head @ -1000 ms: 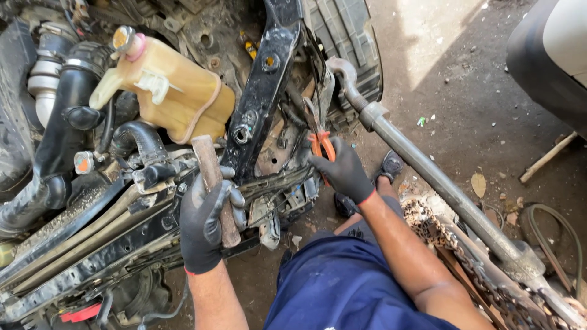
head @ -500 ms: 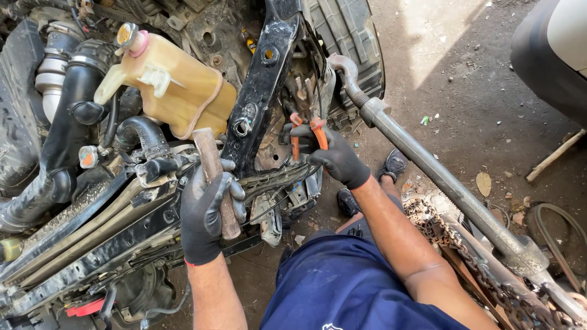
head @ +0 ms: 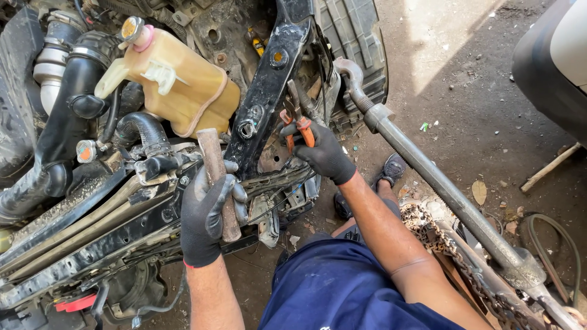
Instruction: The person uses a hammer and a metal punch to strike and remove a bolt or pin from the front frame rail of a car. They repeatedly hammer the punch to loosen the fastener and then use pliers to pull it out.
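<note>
The stripped car front [head: 92, 244] fills nine o'clock, its black brace [head: 269, 91] not yet off. The left hand [head: 205, 217] is clenched around a rusty bar [head: 217, 183]. At twelve o'clock, the right hand [head: 324, 153] squeezes orange-handled pliers [head: 298, 119] against the brace; work looks midway.

Yellowed coolant tank [head: 180, 91], rusty chain [head: 437, 235]

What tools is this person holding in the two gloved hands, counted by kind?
Rusty metal bar, gripped in the left hand: 1
Orange-handled pliers, gripped in the right hand: 1
Total: 2
</note>
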